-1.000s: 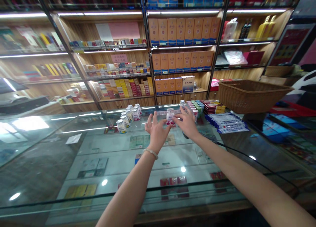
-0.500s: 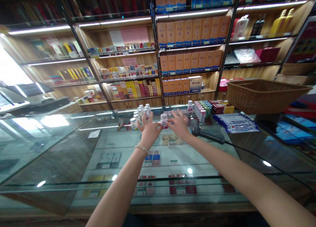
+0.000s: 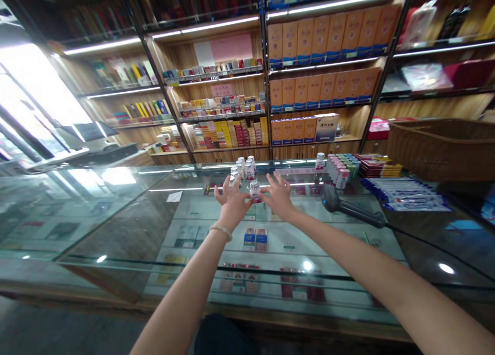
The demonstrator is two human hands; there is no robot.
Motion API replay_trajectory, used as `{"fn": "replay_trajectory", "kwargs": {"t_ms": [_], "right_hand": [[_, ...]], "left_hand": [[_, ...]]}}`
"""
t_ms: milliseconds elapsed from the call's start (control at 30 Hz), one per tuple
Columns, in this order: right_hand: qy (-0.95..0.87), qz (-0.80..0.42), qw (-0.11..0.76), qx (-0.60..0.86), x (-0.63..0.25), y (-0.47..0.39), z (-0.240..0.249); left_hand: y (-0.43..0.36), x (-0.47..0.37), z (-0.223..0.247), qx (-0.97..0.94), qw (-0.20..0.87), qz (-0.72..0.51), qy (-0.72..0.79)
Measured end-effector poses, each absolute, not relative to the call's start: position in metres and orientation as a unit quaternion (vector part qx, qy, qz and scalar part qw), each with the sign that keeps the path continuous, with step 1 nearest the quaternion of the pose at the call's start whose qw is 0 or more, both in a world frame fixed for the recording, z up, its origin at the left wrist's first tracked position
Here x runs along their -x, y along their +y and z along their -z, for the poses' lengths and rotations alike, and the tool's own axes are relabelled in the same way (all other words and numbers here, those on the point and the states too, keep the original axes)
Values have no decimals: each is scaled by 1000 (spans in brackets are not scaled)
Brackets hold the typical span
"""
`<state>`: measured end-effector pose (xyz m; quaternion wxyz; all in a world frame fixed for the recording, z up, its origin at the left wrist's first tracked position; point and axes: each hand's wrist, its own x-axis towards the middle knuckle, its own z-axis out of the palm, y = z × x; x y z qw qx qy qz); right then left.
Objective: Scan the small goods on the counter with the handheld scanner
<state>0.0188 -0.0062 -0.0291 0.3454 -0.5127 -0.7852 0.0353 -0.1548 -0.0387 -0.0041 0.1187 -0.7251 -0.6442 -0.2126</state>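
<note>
A small clear bottle with a white lid and purple-pink label (image 3: pixel 254 190) is between my two hands over the glass counter. The thumb side of my left hand (image 3: pixel 233 203) touches its left side, the other fingers spread upward. On its right side, my right hand (image 3: pixel 279 196) touches it with thumb and fingertip, its other fingers raised. Behind my left hand stands a group of similar small bottles (image 3: pixel 249 170), partly hidden by the fingers. Another such bottle (image 3: pixel 320 161) stands apart, further right.
A black scanner (image 3: pixel 351 209) with a cable lies right of my right hand. Behind it are rows of coloured tubes (image 3: pixel 342 179), blue-white packets (image 3: pixel 406 194) and a wicker basket (image 3: pixel 441 149). Shelves of orange boxes (image 3: pixel 320 38) rise behind the glass counter (image 3: pixel 154 262).
The view has turned left, so shelves and counter items appear further right. Both hands still touch the bottle, which now sits nearer the bottle group, further left over the counter.
</note>
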Motion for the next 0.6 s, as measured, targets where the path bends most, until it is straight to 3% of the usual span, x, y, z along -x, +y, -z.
{"fn": "replay_trajectory", "kwargs": {"t_ms": [367,600], "right_hand": [[-789,-11,335,514,-15,6,53],[-813,84,328,474,-36,8,50]], "left_hand": [[-34,163,20,742,189,185,-616],[-39,177,16,730,235,219,-603]]}}
